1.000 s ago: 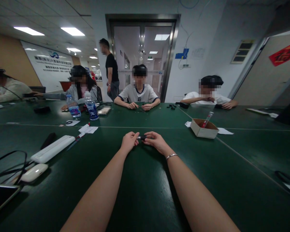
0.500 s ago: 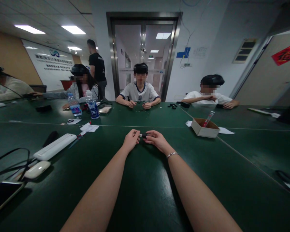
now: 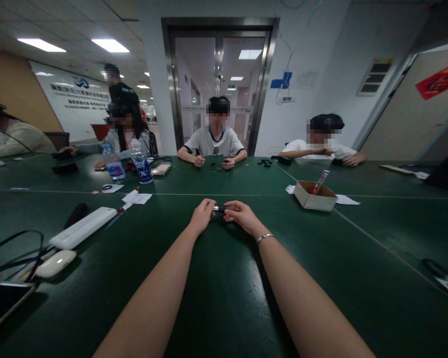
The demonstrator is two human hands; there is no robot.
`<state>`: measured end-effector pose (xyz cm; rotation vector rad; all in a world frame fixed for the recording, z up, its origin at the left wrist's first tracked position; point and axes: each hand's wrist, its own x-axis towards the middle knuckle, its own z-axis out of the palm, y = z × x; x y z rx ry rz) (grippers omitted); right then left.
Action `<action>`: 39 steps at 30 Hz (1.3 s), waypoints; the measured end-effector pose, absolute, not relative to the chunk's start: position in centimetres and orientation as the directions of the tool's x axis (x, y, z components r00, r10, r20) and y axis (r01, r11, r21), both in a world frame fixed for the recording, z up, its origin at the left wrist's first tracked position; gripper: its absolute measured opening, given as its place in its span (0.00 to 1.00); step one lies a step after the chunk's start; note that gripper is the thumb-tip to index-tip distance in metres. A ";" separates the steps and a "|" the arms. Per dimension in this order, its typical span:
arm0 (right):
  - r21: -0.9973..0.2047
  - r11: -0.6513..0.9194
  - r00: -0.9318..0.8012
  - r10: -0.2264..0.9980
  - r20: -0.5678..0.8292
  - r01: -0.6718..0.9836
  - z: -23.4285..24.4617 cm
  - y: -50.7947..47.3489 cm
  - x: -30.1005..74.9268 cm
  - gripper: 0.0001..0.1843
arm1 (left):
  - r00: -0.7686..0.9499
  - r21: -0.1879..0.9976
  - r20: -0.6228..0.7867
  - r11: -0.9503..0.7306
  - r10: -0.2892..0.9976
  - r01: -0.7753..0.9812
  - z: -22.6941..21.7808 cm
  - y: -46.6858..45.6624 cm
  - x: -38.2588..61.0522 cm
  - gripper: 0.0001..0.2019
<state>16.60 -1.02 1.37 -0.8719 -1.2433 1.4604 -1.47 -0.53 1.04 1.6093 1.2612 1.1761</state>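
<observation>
Both of my hands meet over the green table point(image 3: 224, 298) a little beyond its middle. My left hand point(image 3: 201, 216) pinches one end of a small dark object with a metal tip point(image 3: 219, 209). My right hand point(image 3: 241, 216), with a thin bracelet on its wrist, pinches the other end. The fingers of both hands are curled round it, and most of the object is hidden between them.
A small cardboard box point(image 3: 315, 196) with a red-tipped tube stands to the right. A white bar point(image 3: 82, 227), a white mouse point(image 3: 55, 263), cables and a phone point(image 3: 3, 301) lie at the left. Two water bottles point(image 3: 141, 163) stand further back. Several people sit round the table.
My hands have stayed together on the small object and barely shifted. The standing person in black at the back has walked to the left.
</observation>
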 end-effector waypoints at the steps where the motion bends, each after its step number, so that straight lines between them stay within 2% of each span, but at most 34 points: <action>1: -0.974 0.016 -0.253 0.965 0.074 -0.225 1.4 -1.1 16.6 0.15 | 0.085 0.931 0.216 -0.231 0.973 0.281 1.0 -0.5 -1.5 0.12; 4: -0.975 0.013 -0.253 0.965 0.070 -0.220 1.5 -1.1 16.6 0.15 | 0.060 0.925 0.236 -0.243 0.970 0.293 1.1 -0.6 -1.5 0.13; 8: -0.976 0.004 -0.258 0.964 0.062 -0.220 1.5 -1.1 16.6 0.15 | 0.059 0.954 0.138 -0.149 0.989 0.262 1.3 -0.7 -1.5 0.14; 12: -0.972 0.010 -0.263 0.962 0.073 -0.233 1.3 -1.0 16.6 0.16 | 0.100 0.931 0.208 -0.229 0.973 0.283 1.3 -0.8 -1.4 0.16; 14: -0.971 0.017 -0.264 0.961 0.081 -0.237 1.3 -0.9 16.6 0.16 | 0.103 0.945 0.180 -0.201 0.978 0.256 1.3 -0.8 -1.4 0.19; 17: -0.972 0.014 -0.270 0.960 0.079 -0.233 1.2 -0.9 16.6 0.16 | 0.111 0.957 0.129 -0.153 0.986 0.248 1.2 -0.8 -1.4 0.15; 21: -0.974 0.013 -0.266 0.961 0.075 -0.227 1.3 -1.0 16.6 0.16 | 0.114 0.934 0.191 -0.216 0.975 0.283 1.3 -0.9 -1.3 0.18; 25: -0.973 0.008 -0.263 0.962 0.070 -0.230 1.4 -1.1 16.6 0.15 | 0.130 0.951 0.140 -0.169 0.982 0.258 1.5 -1.1 -1.3 0.15; 28: -0.974 0.002 -0.260 0.964 0.062 -0.226 1.5 -1.1 16.6 0.15 | 0.112 0.928 0.197 -0.222 0.974 0.300 1.5 -1.1 -1.3 0.14; 32: -0.975 0.001 -0.260 0.964 0.059 -0.220 1.5 -1.1 16.5 0.15 | 0.100 0.942 0.175 -0.197 0.979 0.271 1.3 -1.0 -1.3 0.14; 35: -0.974 0.005 -0.269 0.961 0.067 -0.227 1.6 -1.1 16.5 0.15 | 0.112 0.929 0.217 -0.240 0.970 0.281 1.2 -0.9 -1.3 0.14; 39: -0.973 0.010 -0.276 0.958 0.075 -0.232 1.5 -1.1 16.5 0.16 | 0.118 0.945 0.170 -0.196 0.978 0.263 1.0 -0.8 -1.4 0.14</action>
